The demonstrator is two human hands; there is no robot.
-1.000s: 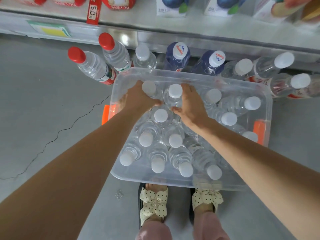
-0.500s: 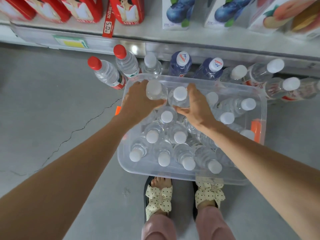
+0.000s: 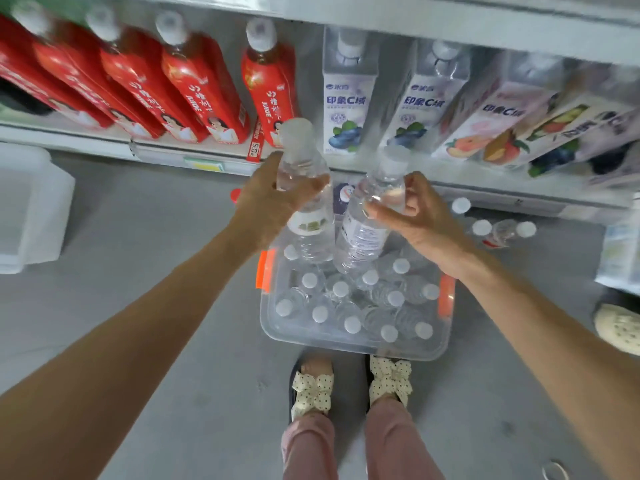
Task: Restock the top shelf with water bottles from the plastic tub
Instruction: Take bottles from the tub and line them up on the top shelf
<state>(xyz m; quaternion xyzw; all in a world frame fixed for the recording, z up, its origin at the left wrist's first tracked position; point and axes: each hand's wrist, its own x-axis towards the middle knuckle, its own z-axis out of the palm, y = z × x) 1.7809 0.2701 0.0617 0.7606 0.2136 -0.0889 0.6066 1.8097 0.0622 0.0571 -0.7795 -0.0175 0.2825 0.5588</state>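
Note:
A clear plastic tub (image 3: 353, 346) with orange latches stands on the floor in front of my feet, holding several white-capped water bottles. My left hand (image 3: 266, 202) grips one clear water bottle (image 3: 303, 168) by its upper body, lifted above the tub's far edge. My right hand (image 3: 419, 211) grips a second water bottle (image 3: 370, 216) just to the right, also raised over the tub. Both bottles stand roughly upright, caps toward the shelving. The top shelf is out of view.
A shelf (image 3: 194, 157) ahead carries red juice bottles (image 3: 204, 95) on the left and white fruit-drink cartons (image 3: 348, 102) on the right. More bottles (image 3: 498, 230) stand on the floor under it. A white bin (image 3: 31, 209) sits at left, another person's shoe (image 3: 620, 327) at right.
Both hands have lifted a bottle each out of the tub and raised them toward the shelving. The view has tilted up, so the tub now sits lower and farther.

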